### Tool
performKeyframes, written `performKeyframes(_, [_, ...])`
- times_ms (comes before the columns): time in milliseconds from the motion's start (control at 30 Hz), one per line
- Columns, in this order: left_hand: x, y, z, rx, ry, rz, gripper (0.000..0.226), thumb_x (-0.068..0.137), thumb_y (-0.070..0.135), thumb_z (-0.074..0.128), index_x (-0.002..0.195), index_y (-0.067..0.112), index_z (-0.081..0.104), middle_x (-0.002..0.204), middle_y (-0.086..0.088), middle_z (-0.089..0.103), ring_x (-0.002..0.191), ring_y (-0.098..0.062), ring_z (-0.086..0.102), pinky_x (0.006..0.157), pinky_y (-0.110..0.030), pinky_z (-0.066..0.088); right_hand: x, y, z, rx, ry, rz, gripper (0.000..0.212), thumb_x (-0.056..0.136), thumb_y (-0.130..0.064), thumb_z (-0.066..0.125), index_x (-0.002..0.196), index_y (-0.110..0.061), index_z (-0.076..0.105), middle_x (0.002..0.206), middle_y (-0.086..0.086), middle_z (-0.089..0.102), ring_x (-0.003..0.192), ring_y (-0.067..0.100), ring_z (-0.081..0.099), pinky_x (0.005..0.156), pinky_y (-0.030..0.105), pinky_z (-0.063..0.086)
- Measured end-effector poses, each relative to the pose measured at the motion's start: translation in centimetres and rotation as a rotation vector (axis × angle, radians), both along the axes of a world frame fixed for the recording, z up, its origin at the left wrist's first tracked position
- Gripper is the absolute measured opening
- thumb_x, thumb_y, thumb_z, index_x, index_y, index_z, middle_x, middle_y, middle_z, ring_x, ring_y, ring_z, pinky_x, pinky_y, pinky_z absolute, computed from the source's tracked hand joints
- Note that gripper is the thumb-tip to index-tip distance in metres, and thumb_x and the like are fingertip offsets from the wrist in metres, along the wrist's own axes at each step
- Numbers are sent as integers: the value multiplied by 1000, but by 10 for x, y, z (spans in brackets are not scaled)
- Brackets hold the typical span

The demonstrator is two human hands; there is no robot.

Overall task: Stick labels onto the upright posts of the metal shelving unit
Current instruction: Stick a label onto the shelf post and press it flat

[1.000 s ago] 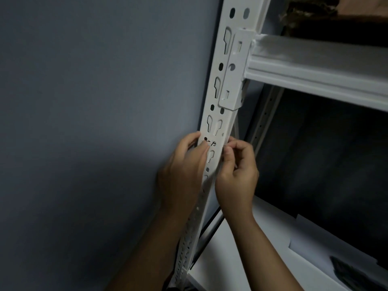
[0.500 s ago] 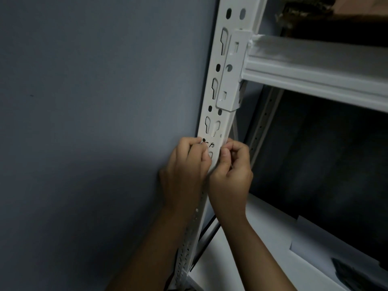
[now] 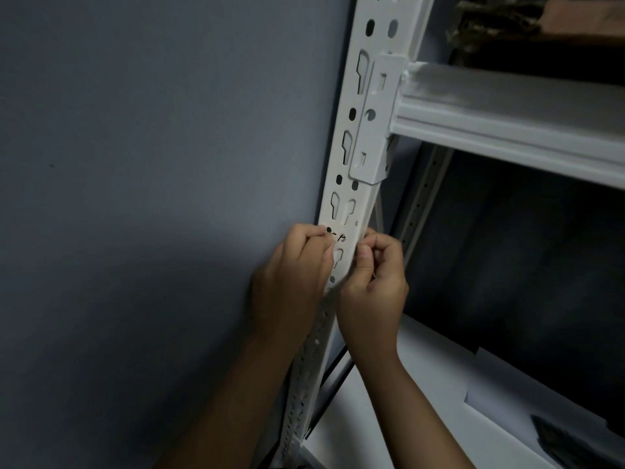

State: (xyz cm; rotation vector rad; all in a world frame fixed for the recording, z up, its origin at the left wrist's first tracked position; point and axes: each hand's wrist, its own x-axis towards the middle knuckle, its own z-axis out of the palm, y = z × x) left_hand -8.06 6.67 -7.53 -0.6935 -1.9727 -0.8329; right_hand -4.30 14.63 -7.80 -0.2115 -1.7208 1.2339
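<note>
Upright post point(image 3: 367, 106): white metal, punched with round holes and keyhole slots, leaning slightly, standing against a grey wall. Label point(image 3: 339, 237): pale strip bearing dark handwritten marks, lay across the post's front face at mid-height.

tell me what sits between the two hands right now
In the head view, the white upright post runs between the left hand and right hand, with a marked label on its face.
</note>
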Motion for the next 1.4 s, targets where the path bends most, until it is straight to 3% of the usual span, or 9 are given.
performKeyframes(200, [1,7,-1,48,-18,55,24,87,24,47,79,11,66,92,-2,66,70,-13,64,50,-11,36,-1,-2,0,-25,21,-1,21,98,-6,45,89,-24,51,81,-18,59,78,-1,60,63,13,48])
performKeyframes(433, [4,0,1,90,-123,-61,29,90,27,45,92,11,69,103,1,65,78,-10,65,59,-10,43,1,0,-1,-36,5,9,19,98,-7,46,90,-23,52,87,-13,62,83,5,63,71,26,53])
performKeyframes(633, [2,-2,2,51,-86,-98,33,91,26,42,93,6,68,101,-4,65,78,-15,67,62,-17,50,1,0,-1,-40,12,4,24,98,-6,47,88,-27,52,82,-13,61,78,4,61,65,16,48])
performKeyframes(800, [-1,3,0,12,-29,7,29,89,26,44,83,8,66,93,-4,66,72,-13,65,54,-10,40,0,-3,-3,-54,18,2,23,98,-6,45,88,-26,51,83,-10,61,75,4,60,63,21,50])
performKeyframes(967, [-1,6,1,63,-29,33,26,88,24,45,79,8,64,90,-4,65,67,-14,63,49,-13,39,3,-2,0,-59,21,35,23,98,-5,46,87,-25,51,81,-11,59,73,1,58,61,12,45])
performKeyframes(1100, [0,3,0,100,-82,-32,26,90,25,45,83,9,65,95,-2,65,71,-12,63,55,-12,42,4,3,-1,-82,-2,82,17,98,-5,46,92,-19,54,87,-13,63,83,4,63,71,20,52])
performKeyframes(1200, [4,-1,-1,190,-178,-133,34,92,29,41,94,10,68,106,1,64,80,-10,64,65,-18,50,6,6,1,-107,-6,118,17,98,-4,46,91,-17,54,90,-14,64,85,-1,63,72,14,49])
performKeyframes(1267, [5,-2,-2,203,-178,-147,38,92,31,40,97,8,70,109,1,64,82,-10,65,69,-17,50,6,6,1,-104,-15,120,15,99,-6,46,92,-17,54,91,-13,64,85,1,64,72,17,51])
performKeyframes(1400, [7,0,-1,136,-106,-74,31,91,27,46,92,8,70,103,0,67,68,-11,65,58,-14,48,5,6,-2,-101,-18,104,14,99,-8,46,93,-18,54,90,-12,66,84,6,66,73,29,56])
